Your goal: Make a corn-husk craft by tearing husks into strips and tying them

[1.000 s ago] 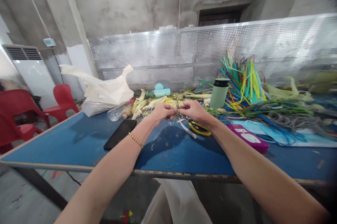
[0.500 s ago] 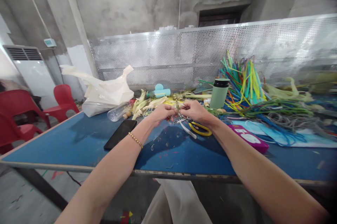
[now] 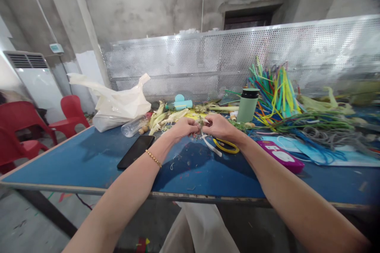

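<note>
Close together over the middle of the blue table point(image 3: 190, 181), my left hand point(image 3: 187, 127) and my right hand point(image 3: 218, 126) pinch a small, thin greenish plant-like piece point(image 3: 201, 121) between them. Its exact kind is too small to make out, and the fingers hide part of it. A white strip point(image 3: 211, 147) hangs or lies just below the fingers. Under my right wrist rest yellow-handled scissors point(image 3: 227, 151), their blades mostly hidden. Fine scraps point(image 3: 175, 162) are scattered on the tabletop nearer to me.
Left are a black phone point(image 3: 135, 152), a clear bottle point(image 3: 133, 127) and a white plastic bag point(image 3: 121, 104). Corn husks point(image 3: 158, 120) lie behind. Right stand a green tumbler point(image 3: 247, 105), colourful pipe cleaners point(image 3: 282, 94), a purple box point(image 3: 280, 156) and tangled cords point(image 3: 320, 128).
Both hands stay nearly in place, with only slight finger movement. The right fingers have shifted a little around the small piece.
</note>
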Demonstrator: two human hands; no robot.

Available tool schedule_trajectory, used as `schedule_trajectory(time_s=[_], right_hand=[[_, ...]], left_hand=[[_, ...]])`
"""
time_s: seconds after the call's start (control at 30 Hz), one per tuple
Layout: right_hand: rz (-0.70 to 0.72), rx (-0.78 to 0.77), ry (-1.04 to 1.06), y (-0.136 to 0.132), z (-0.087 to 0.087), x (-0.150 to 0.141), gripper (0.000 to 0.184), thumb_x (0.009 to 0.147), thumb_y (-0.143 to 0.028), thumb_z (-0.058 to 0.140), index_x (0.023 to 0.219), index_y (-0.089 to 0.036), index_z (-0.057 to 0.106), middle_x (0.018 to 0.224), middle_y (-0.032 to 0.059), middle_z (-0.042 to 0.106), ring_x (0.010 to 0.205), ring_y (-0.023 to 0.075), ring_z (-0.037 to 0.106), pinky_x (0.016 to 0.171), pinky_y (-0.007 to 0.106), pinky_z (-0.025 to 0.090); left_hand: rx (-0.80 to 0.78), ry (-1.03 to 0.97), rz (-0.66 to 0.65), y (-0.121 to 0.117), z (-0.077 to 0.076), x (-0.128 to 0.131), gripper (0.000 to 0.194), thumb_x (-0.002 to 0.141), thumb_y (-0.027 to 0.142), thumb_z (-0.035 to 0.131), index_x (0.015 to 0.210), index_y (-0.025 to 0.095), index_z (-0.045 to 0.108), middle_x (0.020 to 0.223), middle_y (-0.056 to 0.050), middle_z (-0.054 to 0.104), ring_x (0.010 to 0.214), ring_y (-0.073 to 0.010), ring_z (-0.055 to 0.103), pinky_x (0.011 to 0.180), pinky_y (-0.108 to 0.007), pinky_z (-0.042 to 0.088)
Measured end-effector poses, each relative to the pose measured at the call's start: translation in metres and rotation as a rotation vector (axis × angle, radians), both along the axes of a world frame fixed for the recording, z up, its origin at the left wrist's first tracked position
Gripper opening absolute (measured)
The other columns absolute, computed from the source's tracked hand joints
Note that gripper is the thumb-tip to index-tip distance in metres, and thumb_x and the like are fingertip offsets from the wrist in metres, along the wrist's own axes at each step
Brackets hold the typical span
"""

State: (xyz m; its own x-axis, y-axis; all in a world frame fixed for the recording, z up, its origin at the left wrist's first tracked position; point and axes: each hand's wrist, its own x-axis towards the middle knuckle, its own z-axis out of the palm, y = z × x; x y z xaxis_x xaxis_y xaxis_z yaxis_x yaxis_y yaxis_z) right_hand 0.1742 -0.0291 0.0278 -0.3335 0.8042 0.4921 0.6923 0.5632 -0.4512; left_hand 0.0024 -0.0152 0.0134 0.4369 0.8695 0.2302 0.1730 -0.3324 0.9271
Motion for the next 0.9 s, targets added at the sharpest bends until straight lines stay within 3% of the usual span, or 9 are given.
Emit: schedule_trajectory(time_s=[0.13, 0.33, 0.6, 0.73, 0.9], right_hand=[[-0.020, 0.015, -0.047, 0.000, 0.000, 0.000, 0.022, 0.060, -0.026, 0.054, 0.051, -0.021, 0.035, 0.049, -0.0065, 0.033, 0.052, 0.0084, 0.028, 0.052, 0.027, 0.017], [0.047, -0.105, 0.101, -0.002, -0.001, 0.003, 0.023, 0.071, -0.034, 0.052, 0.055, -0.019, 0.045, 0.052, -0.0042, 0.041, 0.053, 0.0097, 0.036, 0.052, 0.026, 0.024], [0.035, -0.052, 0.111, 0.008, -0.011, 0.000, 0.021, 0.063, -0.028, 0.052, 0.050, -0.021, 0.036, 0.048, -0.0063, 0.033, 0.051, 0.0083, 0.031, 0.049, 0.025, 0.021], [0.054, -0.061, 0.104, 0.010, -0.012, 0.001, 0.020, 0.061, -0.026, 0.052, 0.050, -0.021, 0.036, 0.048, -0.0064, 0.034, 0.050, 0.0085, 0.032, 0.049, 0.025, 0.021], [0.129, -0.202, 0.258, 0.007, -0.009, 0.001, 0.015, 0.063, -0.026, 0.053, 0.052, -0.020, 0.044, 0.048, -0.0054, 0.044, 0.050, 0.0099, 0.043, 0.050, 0.024, 0.031]], left_hand=[[0.032, 0.014, 0.015, -0.002, 0.001, 0.001, 0.015, 0.070, 0.000, 0.059, 0.059, 0.011, 0.057, 0.053, 0.002, 0.058, 0.045, -0.0054, 0.052, 0.047, -0.018, 0.036], [0.022, -0.051, 0.066, 0.007, -0.003, -0.002, 0.012, 0.074, 0.008, 0.062, 0.062, 0.011, 0.060, 0.055, 0.000, 0.061, 0.044, -0.0067, 0.052, 0.047, -0.020, 0.036], [0.037, -0.034, 0.109, 0.005, -0.005, 0.002, 0.020, 0.076, 0.013, 0.065, 0.057, 0.012, 0.057, 0.051, 0.001, 0.058, 0.043, -0.0055, 0.050, 0.047, -0.019, 0.036], [-0.005, -0.056, 0.090, 0.001, -0.003, 0.003, 0.020, 0.074, 0.010, 0.065, 0.057, 0.012, 0.055, 0.053, 0.001, 0.059, 0.044, -0.0056, 0.052, 0.047, -0.019, 0.037], [-0.083, -0.119, -0.011, 0.005, -0.002, -0.001, 0.015, 0.073, 0.010, 0.062, 0.059, 0.012, 0.058, 0.054, 0.000, 0.058, 0.045, -0.0061, 0.050, 0.050, -0.021, 0.039]])
